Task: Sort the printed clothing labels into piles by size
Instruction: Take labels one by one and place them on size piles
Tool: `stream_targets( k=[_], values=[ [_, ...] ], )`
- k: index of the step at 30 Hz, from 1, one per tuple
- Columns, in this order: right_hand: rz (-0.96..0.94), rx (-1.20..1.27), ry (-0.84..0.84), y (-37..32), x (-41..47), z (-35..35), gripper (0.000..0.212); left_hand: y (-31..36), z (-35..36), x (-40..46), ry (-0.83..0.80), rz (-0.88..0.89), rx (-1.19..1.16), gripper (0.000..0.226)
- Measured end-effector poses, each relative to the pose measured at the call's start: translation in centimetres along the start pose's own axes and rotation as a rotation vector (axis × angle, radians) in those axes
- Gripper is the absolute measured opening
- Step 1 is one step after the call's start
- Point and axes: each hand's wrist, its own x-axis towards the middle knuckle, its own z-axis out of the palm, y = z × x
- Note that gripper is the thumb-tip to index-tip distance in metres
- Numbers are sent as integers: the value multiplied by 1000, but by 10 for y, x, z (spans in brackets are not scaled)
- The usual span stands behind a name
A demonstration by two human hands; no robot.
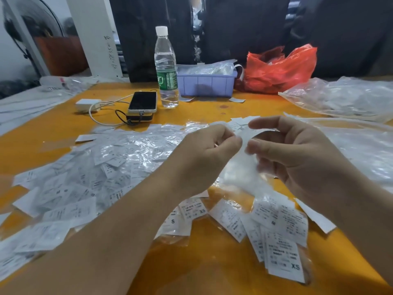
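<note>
Both hands are raised over the orange table [202,262]. My left hand [204,158] and my right hand [295,154] pinch the same blurred white label [244,143] between them, the left at its left edge, the right at its right side. A big loose heap of white printed labels [89,179] on clear plastic spreads at the left. Near the front lie small groups of labels: one showing S and XS [187,216], another showing M and XS [280,231]. More labels [240,121] lie behind my hands.
At the back stand a water bottle [167,67], a phone [143,102] on a power bank with a white charger [88,104], a lilac tray [205,83] of bagged items and a red plastic bag [280,69]. Clear plastic bags [344,96] cover the right side.
</note>
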Motion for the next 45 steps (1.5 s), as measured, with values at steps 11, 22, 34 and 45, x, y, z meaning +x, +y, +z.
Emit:
stream_targets(
  k=[11,22,34,45],
  values=[
    [127,-10,69,8,8,-6,18,-1,-11,2,-12,-42,-152,4],
    [355,351,124,1,10,-10,30,-4,-10,3,138,-34,-182,15],
    [304,31,-138,2,3,-5,13,-1,-10,2,217,-3,-220,18],
    [252,-84,-160,1,-1,1,19,-3,-8,4,232,-27,-346,8]
  ],
)
